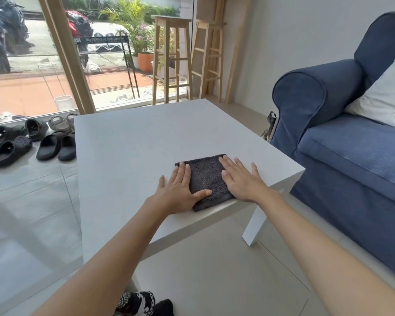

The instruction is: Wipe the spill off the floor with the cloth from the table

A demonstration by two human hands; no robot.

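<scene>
Folded dark cloth (209,179) lies at bench (123,144) near edge; left hand (180,190) and right hand (240,179) rest flat on it, fingers extended, gripping nothing.

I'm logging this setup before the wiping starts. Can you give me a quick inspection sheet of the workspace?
Surface: white table, bare apart from the cloth.
Job's things: dark folded cloth at the near table edge; no spill seen on the floor.
Clutter: sandals on the floor left of the table.
Hands: left hand and right hand flat, open, on the cloth's sides.
Cables: nothing seen.
Surroundings: blue sofa, wooden stools, glass door.
</scene>
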